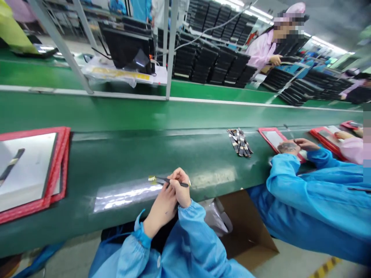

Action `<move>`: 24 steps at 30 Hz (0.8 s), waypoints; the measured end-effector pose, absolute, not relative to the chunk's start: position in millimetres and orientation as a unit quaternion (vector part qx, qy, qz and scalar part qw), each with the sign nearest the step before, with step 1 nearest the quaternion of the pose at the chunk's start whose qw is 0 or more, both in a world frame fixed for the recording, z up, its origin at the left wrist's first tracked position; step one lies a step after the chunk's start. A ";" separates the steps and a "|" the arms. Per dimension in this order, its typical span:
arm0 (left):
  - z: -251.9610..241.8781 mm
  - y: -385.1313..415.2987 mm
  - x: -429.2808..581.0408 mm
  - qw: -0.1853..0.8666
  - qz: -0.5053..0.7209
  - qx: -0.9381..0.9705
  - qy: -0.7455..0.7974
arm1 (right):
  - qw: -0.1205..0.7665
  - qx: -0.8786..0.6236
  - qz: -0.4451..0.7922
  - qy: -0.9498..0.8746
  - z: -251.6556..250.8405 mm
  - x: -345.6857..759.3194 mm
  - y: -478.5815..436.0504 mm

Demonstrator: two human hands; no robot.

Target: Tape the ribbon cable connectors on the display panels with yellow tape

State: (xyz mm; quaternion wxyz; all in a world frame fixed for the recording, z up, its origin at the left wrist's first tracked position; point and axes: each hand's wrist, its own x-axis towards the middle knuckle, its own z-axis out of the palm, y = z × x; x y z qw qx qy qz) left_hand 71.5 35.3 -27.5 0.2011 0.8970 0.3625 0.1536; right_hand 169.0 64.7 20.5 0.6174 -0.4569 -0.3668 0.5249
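My right hand (pixel 181 187) is closed around black tweezers (pixel 171 180) whose tips point left and hold a small yellowish piece (pixel 151 178). My left hand (pixel 160 208) lies just below and against the right hand, fingers curled; what it holds is hidden. Both hands hover at the near edge of the green conveyor belt (pixel 130 150), above a shiny clear film strip (pixel 127 195). Both my sleeves are blue.
A red tray (pixel 56 170) holding a flat grey panel (pixel 26 170) sits at the left. A bundle of flat cables (pixel 240 142) lies on the belt. A co-worker in blue (pixel 313 193) works at another red tray (pixel 274 139) on the right. An open cardboard box (pixel 246 227) stands below.
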 end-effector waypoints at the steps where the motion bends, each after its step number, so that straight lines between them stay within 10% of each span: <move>1: -28.4 34.5 71.6 0.200 0.153 0.898 0.362 | 0.618 -0.455 0.521 -0.373 19.3 170.7 63.5; 24: -29.0 38.1 77.2 0.213 0.133 0.894 0.371 | 0.626 -0.457 0.500 -0.387 15.6 172.6 59.4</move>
